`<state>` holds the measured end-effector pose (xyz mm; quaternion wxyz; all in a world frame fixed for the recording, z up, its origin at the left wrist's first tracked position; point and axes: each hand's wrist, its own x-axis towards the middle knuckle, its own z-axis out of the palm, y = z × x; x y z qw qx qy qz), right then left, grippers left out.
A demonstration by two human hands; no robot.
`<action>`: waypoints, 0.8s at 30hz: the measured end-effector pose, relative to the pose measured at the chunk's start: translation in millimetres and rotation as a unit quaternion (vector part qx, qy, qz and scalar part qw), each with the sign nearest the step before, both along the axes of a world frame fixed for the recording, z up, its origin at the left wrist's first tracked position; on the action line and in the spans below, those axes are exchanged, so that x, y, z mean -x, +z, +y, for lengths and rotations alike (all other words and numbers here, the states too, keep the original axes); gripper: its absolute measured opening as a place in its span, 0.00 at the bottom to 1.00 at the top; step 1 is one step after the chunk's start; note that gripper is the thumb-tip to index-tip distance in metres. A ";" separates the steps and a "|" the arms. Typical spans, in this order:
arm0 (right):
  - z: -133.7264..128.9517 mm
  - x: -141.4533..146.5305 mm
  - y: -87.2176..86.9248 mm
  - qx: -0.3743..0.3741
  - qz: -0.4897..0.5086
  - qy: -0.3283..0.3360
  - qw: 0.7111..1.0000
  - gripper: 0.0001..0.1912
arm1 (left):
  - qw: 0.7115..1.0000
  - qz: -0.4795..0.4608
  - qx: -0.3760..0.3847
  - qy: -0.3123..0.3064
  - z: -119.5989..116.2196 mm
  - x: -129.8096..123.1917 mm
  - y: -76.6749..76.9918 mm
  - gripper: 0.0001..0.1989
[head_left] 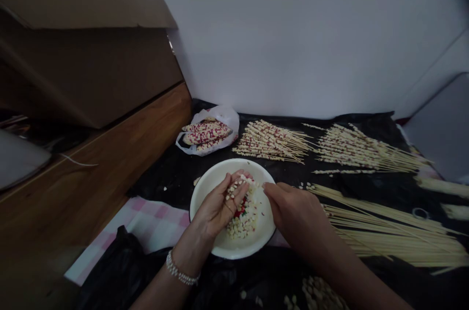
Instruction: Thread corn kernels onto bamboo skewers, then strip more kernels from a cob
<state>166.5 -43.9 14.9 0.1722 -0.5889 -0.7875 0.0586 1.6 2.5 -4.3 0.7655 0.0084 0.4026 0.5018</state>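
Note:
My left hand (227,198) is palm up over a white enamel bowl (205,188), its fingers curled in a cup around pale corn kernels (230,191). More loose kernels (244,224) lie in the bottom of the bowl, over a printed red and green pattern. At the bowl's right rim my right hand (289,202) is closed in a pinch, close to the left fingertips. A small pale bit shows at its fingertips; I cannot make out whether it is a kernel or a skewer's tip.
Behind the bowl, a plastic bag (227,117) holds speckled corn cobs (207,135). Two piles of kernel-threaded skewers (264,139) lie by the wall. Bare bamboo skewers (388,232) spread out at right. A checked cloth (157,222) lies left, with a cardboard box (91,65) beyond.

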 end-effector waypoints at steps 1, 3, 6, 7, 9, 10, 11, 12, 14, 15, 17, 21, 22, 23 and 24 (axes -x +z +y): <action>-0.2 -0.1 -0.1 0.001 0.002 0.000 1.000 0.10 | 1.000 -0.007 -0.002 -0.013 0.1 0.5 -1.4 0.09; -0.6 -0.5 0.0 0.004 0.006 0.001 1.000 0.10 | 0.999 -0.007 -0.011 -0.030 -0.7 0.6 -2.9 0.11; -0.5 -1.0 0.1 0.004 0.008 0.005 1.000 0.09 | 0.999 0.012 -0.033 -0.035 -3.2 -0.4 -2.8 0.16; -0.3 -1.1 0.0 0.005 0.007 0.005 1.000 0.09 | 0.999 0.018 -0.038 -0.033 -4.1 -0.9 -2.4 0.16; 0.1 -1.1 -0.3 0.006 0.005 0.002 1.000 0.10 | 0.998 0.024 -0.040 -0.030 -5.3 -1.6 -1.0 0.16; 0.3 -1.1 -0.5 0.006 0.004 0.001 1.000 0.10 | 0.999 0.027 -0.038 -0.026 -5.7 -1.9 -0.2 0.16; 0.5 -1.1 -0.8 0.005 0.003 -0.001 1.000 0.10 | 0.999 0.030 -0.036 -0.021 -5.9 -2.1 0.6 0.15; 0.7 -1.0 -1.0 0.003 0.001 -0.003 1.000 0.10 | 0.999 0.031 -0.035 -0.015 -5.9 -2.2 1.4 0.15; 0.7 -1.0 -1.4 0.000 -0.001 -0.005 1.000 0.10 | 0.999 0.035 -0.034 -0.006 -5.8 -2.4 2.6 0.15; 0.6 -1.0 -1.5 -0.001 -0.002 -0.005 1.000 0.10 | 0.999 0.037 -0.034 -0.005 -5.8 -2.4 3.1 0.15; 0.2 -1.2 -1.3 -0.003 -0.002 -0.004 1.000 0.10 | 0.999 0.040 -0.029 -0.001 -5.8 -2.4 3.9 0.15; -1.0 -1.4 -0.7 -0.004 0.008 0.004 1.000 0.11 | 0.999 0.043 0.000 0.014 -6.5 -1.6 6.1 0.16; -1.2 -1.5 -0.6 -0.005 0.012 0.008 1.000 0.11 | 0.999 0.039 0.002 0.015 -6.6 -1.5 7.0 0.16; -1.3 -1.5 -0.7 -0.008 0.016 0.012 1.000 0.11 | 0.999 0.034 0.004 0.015 -6.4 -1.5 8.1 0.17; -1.3 -1.5 -0.8 -0.013 0.018 0.013 1.000 0.11 | 0.999 0.029 0.006 0.020 -6.2 -1.8 9.3 0.17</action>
